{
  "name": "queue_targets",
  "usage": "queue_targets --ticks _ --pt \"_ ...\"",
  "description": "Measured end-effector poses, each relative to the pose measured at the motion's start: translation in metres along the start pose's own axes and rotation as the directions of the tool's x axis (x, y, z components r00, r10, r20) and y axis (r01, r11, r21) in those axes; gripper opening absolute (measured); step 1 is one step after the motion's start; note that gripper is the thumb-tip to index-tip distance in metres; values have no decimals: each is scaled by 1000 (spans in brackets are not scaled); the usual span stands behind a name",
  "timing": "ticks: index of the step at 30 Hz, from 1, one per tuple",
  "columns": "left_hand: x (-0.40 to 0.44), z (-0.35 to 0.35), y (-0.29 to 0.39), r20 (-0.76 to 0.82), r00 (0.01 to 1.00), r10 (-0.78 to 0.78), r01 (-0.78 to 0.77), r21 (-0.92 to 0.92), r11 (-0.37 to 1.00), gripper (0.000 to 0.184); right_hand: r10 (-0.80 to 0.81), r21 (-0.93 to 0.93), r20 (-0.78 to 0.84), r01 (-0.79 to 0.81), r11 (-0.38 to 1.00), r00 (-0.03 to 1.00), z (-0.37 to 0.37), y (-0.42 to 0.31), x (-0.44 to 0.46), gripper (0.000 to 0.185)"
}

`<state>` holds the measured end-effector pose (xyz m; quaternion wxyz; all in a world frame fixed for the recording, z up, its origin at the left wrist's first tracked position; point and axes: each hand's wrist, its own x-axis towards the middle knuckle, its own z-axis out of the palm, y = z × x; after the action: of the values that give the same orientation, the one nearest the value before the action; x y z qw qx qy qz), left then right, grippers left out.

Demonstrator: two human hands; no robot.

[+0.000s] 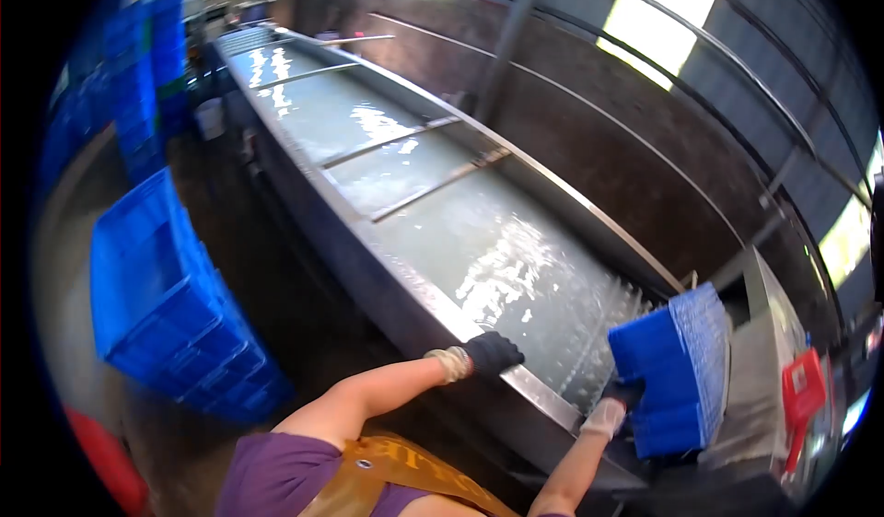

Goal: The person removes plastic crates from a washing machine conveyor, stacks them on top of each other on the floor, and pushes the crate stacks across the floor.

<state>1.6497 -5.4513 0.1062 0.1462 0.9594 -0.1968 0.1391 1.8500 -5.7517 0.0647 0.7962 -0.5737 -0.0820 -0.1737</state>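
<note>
My left hand (pixel 495 354) wears a dark glove and rests on the near metal rim (pixel 442 314) of a long water tank, its fingers curled over the edge. At the tank's near right end, my right hand (pixel 622 394), also gloved, grips the side of a blue plastic crate (pixel 649 360). That crate stands tilted on its side, and its right face looks pale and ridged. Part of my right hand's fingers is hidden by the crate. Beside the crate the water (pixel 433 232) is rippled and splashing.
Several blue crates (pixel 184 314) are stacked at left, with more stacks (pixel 133 93) behind. Metal bars (pixel 442 184) cross the tank. A white bucket (pixel 210 118) stands by its far side. A red-handled object (pixel 803 388) is at right, a red object (pixel 106 462) at lower left.
</note>
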Motion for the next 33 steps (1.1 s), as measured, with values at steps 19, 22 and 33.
queue_targets --ticks 19,22,33 --pt "-150 -114 61 -695 658 -292 -20 -403 915 6 -131 4 555 155 988 822 213 -221 -154 54" --pt "-190 -166 58 -736 597 -320 55 -360 931 11 -271 -62 579 372 926 769 242 -170 -140 54" --pt "-259 -217 29 -725 341 -599 591 -330 736 93 -405 91 906 877 471 124 297 -195 -262 59"
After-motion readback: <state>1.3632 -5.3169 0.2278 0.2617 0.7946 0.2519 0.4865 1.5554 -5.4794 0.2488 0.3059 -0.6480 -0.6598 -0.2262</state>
